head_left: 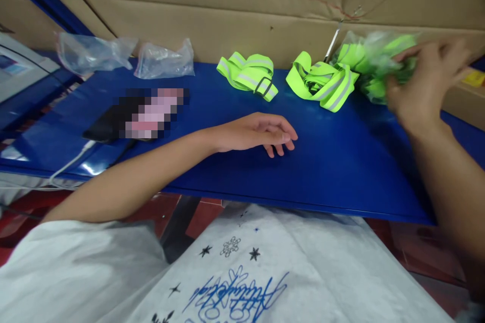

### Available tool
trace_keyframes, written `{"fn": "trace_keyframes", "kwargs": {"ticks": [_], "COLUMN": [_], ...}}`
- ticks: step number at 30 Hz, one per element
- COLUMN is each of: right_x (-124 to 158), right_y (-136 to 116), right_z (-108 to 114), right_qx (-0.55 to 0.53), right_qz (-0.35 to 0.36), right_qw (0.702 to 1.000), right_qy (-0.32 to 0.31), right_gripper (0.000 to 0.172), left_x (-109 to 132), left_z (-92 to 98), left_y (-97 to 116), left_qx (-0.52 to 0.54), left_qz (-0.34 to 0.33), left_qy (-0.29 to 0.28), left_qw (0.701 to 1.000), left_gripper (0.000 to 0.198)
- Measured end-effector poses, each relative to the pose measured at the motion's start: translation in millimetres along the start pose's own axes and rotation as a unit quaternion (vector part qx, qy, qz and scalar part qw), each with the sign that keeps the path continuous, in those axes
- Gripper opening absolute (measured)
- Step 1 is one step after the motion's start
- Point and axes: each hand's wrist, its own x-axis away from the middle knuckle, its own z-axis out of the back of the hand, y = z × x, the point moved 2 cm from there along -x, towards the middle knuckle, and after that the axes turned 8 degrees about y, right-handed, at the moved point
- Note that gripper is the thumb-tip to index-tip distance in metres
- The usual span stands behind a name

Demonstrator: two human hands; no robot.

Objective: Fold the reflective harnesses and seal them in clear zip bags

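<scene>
My right fingers point(432, 55) are at the bagged straps point(373, 60), too blurred for me to tell whether they grip. My left fingers point(282, 126) curl loosely, empty, over the desk point(348, 161); 2 loose straps point(248, 73) lie beyond them. I'd steady the plastic left-handed, pinching squarely with the right.

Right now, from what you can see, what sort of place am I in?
Most likely a small packing or sorting workstation, though I can't be certain: there's a blue tabletop, with neon yellow-green reflective straps and clear plastic bags along its back.
</scene>
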Motion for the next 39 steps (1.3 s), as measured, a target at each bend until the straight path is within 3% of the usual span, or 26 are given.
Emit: {"fn": "trace_keyframes", "kwargs": {"ticks": [3, 9, 12, 15, 19, 23, 31, 35, 39], "right_x": [11, 36, 51, 58, 57, 55, 47, 50, 53], "right_y": [-20, -59, -72, -74, -69, -70, -68, -67, -67], "right_z": [6, 19, 12, 3, -2, 0, 12, 7, 1], "right_qx": [0.009, -0.071, -0.108, -0.125, -0.144, -0.162, -0.102, -0.126, -0.14], "right_qz": [-0.01, 0.158, 0.233, 0.261, 0.27, 0.267, 0.174, 0.197, 0.223], "right_qw": [0.998, 0.98, 0.955, 0.937, 0.928, 0.922, 0.965, 0.946, 0.935], "right_qy": [-0.064, -0.099, -0.152, -0.194, -0.215, -0.229, -0.165, -0.223, -0.239], "right_gripper": [0.047, 0.068, 0.071, 0.06, 0.041, 0.037, 0.069, 0.049, 0.043], "left_x": [0, -2, -2, -2, -2, -3, -3, -3, -3], "left_z": [-0.3, 0.3, 0.0, -0.7, -0.4, 0.7, 0.1, 0.3, -0.2], "left_y": [1, 0, 0, 0, -1, -4, -2, -2, -2], "left_qx": [-0.018, -0.03, -0.034, -0.034, -0.035, -0.024, -0.031, -0.031, -0.03], "left_qz": [-0.005, -0.012, -0.01, -0.012, -0.015, -0.018, -0.024, -0.026, -0.028], "left_qy": [-0.011, -0.012, -0.013, -0.015, -0.012, 0.003, 0.007, 0.005, 0.008], "left_qw": [1.0, 0.999, 0.999, 0.999, 0.999, 1.0, 0.999, 0.999, 0.999], "left_gripper": [0.04, 0.034, 0.032, 0.031, 0.031, 0.036, 0.036, 0.032, 0.032]}}
